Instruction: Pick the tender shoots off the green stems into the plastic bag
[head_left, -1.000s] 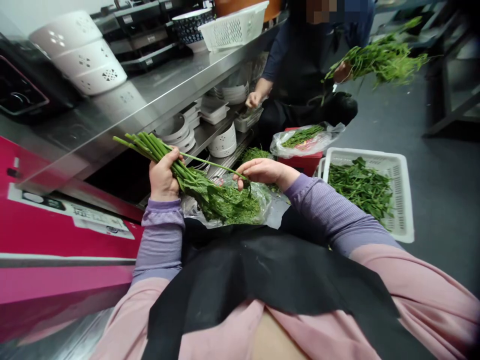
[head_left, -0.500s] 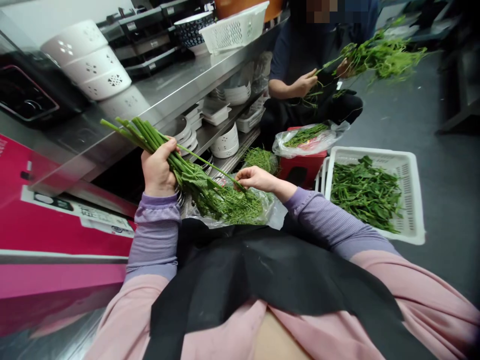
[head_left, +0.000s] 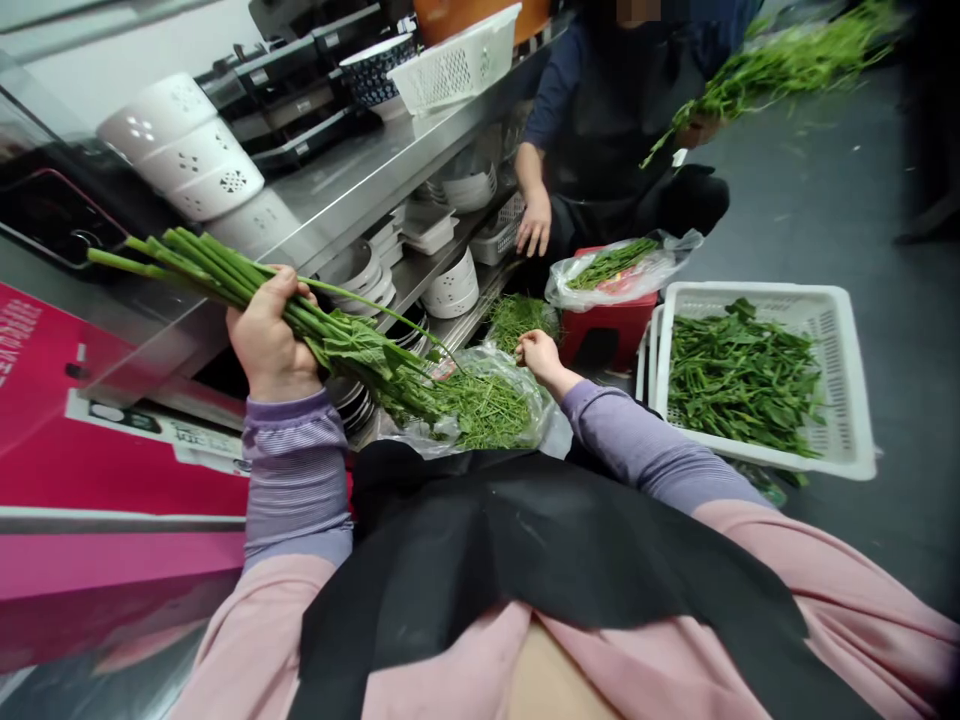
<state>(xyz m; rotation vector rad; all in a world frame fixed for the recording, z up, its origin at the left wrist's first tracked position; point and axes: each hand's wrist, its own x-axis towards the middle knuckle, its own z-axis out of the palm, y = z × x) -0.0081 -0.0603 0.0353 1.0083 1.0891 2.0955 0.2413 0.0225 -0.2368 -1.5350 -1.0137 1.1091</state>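
Note:
In the head view, my left hand (head_left: 274, 335) is wrapped round a bunch of long green-stemmed leafy greens (head_left: 360, 345). Its cut stem ends point left and the leaves droop to the right. One thin stem arches away from the bunch. My right hand (head_left: 538, 355) is off to the right of the leaves, fingers pinched together; whatever is between them, if anything, is too small to make out. Below and between my hands, a clear plastic bag (head_left: 544, 400) lies spread with thin green trimmings (head_left: 487, 410) on it.
To the right stands a white plastic basket (head_left: 855, 380) of cut greens. A red container (head_left: 611, 335) bears a bag of stems (head_left: 619, 262). Across from me a crouching person (head_left: 600, 130) holds greens. A steel shelf (head_left: 360, 185) with bowls runs along the left.
My left hand has moved left with the bunch. My right hand has left the thin stem and moved right. The other person's one hand has lowered; the other has swung greens up and right.

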